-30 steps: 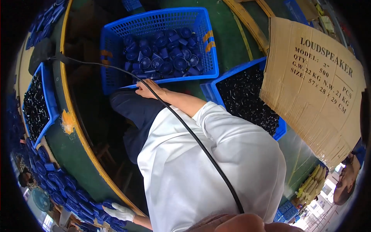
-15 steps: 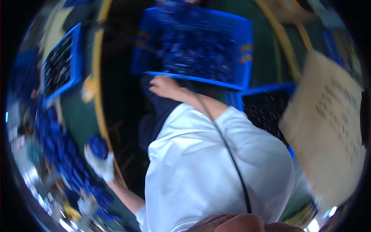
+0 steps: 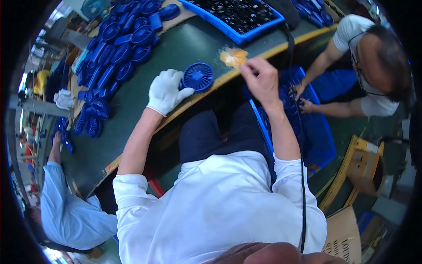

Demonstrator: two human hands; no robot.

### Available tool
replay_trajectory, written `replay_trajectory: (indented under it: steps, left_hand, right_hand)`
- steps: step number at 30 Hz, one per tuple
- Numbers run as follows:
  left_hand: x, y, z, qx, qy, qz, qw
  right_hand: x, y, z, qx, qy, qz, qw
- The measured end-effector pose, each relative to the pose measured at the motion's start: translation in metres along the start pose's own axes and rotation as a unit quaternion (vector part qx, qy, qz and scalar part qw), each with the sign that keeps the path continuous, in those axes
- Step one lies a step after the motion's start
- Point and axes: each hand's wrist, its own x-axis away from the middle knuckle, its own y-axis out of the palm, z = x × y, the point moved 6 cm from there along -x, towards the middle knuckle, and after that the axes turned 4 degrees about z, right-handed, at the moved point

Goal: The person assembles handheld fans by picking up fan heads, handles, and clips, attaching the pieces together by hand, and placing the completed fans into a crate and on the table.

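Lying at far left on the green table [image 3: 136,103] is a heap of blue fans [image 3: 121,53]. Right of it, the gloved left hand [image 3: 166,91] clasps a single fan [image 3: 198,77] at the table's near edge. Farther right, near an orange patch [image 3: 233,57], the bare right hand [image 3: 262,81] has thumb and fingertips together; I cannot tell whether they pinch anything. A co-worker's hands [image 3: 304,104] are in the blue crate [image 3: 324,145] at right.

The right hand [image 3: 262,83] has moved from blue basket [image 3: 324,138] to orange patch [image 3: 233,57].
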Motion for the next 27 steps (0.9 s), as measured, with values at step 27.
replay_trajectory:
  steps: [27]
  left_hand:
    - [-0.034,0.012,-0.004,0.153,-0.124,-0.039,0.98]
  right_hand:
    - [-0.241,0.165,0.129,0.415,-0.143,-0.262,0.86]
